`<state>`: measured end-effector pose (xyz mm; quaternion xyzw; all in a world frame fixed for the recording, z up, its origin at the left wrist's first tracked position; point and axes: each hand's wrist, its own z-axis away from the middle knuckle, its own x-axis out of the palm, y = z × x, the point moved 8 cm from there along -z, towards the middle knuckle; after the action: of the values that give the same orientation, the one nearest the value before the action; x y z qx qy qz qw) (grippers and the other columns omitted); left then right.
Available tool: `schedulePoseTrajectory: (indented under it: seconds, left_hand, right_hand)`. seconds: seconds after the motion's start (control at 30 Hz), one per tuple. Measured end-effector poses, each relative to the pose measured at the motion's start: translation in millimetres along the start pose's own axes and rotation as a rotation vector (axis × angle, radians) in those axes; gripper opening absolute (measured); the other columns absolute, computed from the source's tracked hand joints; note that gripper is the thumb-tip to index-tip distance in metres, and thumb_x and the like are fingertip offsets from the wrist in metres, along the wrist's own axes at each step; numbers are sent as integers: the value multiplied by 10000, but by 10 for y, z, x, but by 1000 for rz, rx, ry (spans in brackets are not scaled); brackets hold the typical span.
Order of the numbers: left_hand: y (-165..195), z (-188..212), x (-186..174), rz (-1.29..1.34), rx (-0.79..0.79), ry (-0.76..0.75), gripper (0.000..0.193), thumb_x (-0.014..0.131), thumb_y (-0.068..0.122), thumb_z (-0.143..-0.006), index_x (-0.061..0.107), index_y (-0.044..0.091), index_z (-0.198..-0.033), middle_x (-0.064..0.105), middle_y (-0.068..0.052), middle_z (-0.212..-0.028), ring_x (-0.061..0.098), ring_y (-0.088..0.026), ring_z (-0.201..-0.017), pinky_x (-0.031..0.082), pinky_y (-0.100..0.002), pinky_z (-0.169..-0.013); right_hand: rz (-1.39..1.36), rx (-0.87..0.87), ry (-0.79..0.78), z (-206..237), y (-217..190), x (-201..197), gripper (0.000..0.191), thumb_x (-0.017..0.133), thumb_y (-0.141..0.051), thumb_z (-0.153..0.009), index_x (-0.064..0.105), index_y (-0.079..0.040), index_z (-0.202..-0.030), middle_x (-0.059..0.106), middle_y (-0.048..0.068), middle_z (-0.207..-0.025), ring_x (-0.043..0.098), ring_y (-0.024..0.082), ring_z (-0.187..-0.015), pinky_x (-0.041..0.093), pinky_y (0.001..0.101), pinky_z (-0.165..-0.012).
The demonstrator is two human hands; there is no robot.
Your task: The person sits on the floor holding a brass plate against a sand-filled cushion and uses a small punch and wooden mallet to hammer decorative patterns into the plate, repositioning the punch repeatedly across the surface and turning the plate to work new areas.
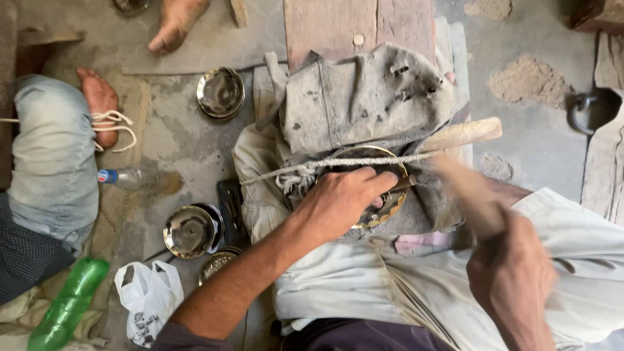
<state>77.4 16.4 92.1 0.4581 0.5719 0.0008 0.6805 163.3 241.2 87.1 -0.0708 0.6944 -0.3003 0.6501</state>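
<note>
Brass-coloured, the round metal dish (383, 195) lies at screen centre on grey cloth (370, 97). The left hand (341, 201) presses it flat; it looks stiff, slippery, best steadied by the rim. The right hand (510, 273), at four o'clock, clenches a blurred wooden stick (465, 188).

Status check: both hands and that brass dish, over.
Left hand pressing the brass dish onto grey cloth. Right hand blurred. Cord crosses dish.

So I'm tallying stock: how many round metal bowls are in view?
4, maybe more hidden: one bowl on the floor above, two lower left, and one under the left hand on the cloth.
</note>
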Motion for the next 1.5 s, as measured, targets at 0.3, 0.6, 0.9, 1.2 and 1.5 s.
schedulePoseTrajectory:
  seconds: [0.3, 0.6, 0.9, 1.2, 1.5]
  left_hand:
    - [-180, 205, 85, 64, -202, 205, 255, 673, 66, -958, 616, 62, -1206, 708, -102, -937, 768, -222, -799, 630, -336, -581]
    - [-155, 518, -25, 52, -328, 560, 271, 748, 186, -947, 609, 50, -1135, 678, -130, -909, 695, -304, -753, 544, -427, -621]
    - [-171, 629, 103, 91, -371, 664, 249, 749, 188, -1006, 569, 25, -1059, 640, -100, -898, 686, -259, -756, 553, -399, -649]
    - [-212, 244, 66, 75, -126, 273, 426, 775, 183, -909, 584, 57, -1269, 708, -139, -1041, 728, -333, -883, 604, -404, -703]
    - [-122, -1, 278, 113, -10, -84, 216, 675, 93, -974, 608, 75, -1178, 678, -94, -857, 753, -224, -793, 609, -335, -586]
  right_hand:
    - [271, -335, -33, -301, -349, -96, 439, 684, -100, -890, 569, -7, -1304, 680, 235, -1002, 652, 359, -789, 504, 501, -695]
    - [377, -537, -68, -523, -1081, -315, 410, 631, -102, -925, 612, -20, -1326, 687, 183, -1009, 660, 288, -786, 525, 425, -692]
    - [766, -706, -215, -472, -1347, -283, 410, 625, -219, -926, 645, -122, -1324, 726, 112, -961, 703, 246, -751, 564, 424, -710]
    - [96, -475, -48, -375, -883, -497, 419, 645, 32, -946, 547, 67, -1352, 675, 250, -1064, 686, 343, -914, 571, 455, -859]
    - [58, -69, -88, 104, -55, -130, 448, 677, 37, -842, 506, 74, -1254, 669, 256, -985, 685, 373, -834, 537, 482, -735]
